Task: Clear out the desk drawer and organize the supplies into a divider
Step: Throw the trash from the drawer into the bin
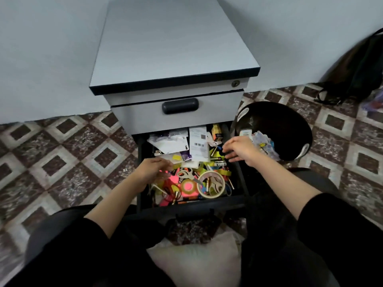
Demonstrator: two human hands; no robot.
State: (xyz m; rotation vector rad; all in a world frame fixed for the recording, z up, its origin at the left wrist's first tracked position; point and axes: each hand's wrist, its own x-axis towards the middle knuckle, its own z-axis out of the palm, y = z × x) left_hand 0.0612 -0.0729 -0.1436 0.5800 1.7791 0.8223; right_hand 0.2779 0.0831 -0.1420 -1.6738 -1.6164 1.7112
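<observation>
Down in the open drawer [145, 151], your left hand [154, 169] dips into the messy supplies [187, 186]; you can't tell if it holds anything. Over the drawer's right side, your right hand [240, 149] hangs loosely open, holding nothing.

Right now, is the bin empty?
No, the bin beside the open drawer holds plastic and paper scraps.

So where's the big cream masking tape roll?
Head view: the cream masking tape roll lies in the open drawer, near right, beside the white-handled scissors.
</observation>
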